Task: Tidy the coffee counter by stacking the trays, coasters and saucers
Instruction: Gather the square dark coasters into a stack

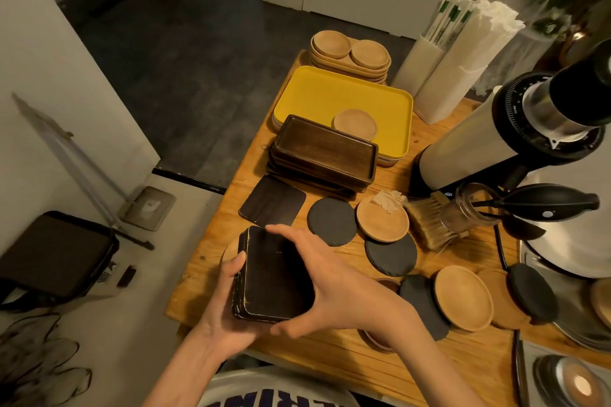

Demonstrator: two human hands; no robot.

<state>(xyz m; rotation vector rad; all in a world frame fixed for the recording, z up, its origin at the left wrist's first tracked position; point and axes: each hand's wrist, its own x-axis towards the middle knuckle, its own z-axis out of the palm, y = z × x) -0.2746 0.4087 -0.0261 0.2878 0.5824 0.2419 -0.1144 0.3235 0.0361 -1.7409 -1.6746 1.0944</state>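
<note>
**Risk: coaster stack slipping mid-carry**

Both hands clamped on the stack of dark square coasters (274,277) at 6 o'clock: left hand (228,301) under the near-left edge, right hand (334,284) wrapped over the right side. Stack sits above the counter edge, so if we loosen grip the lower pieces could fan out and drop to the floor (layers look uneven at the left edge).

One more square coaster (272,205) lies loose at 12 o'clock of the hands, touching the dark wooden tray stack (325,155). Reaching for it w/ a full hand could knock the black round coasters (332,221) or wooden saucers (382,218) at 2 o'clock.

Surface: wooden counter (446,357), cluttered. Yellow tray (330,92) at 12, grinder (515,129) and brush (426,221) at 2–3. Room dim, dark floor beyond, white cabinet left.
</note>
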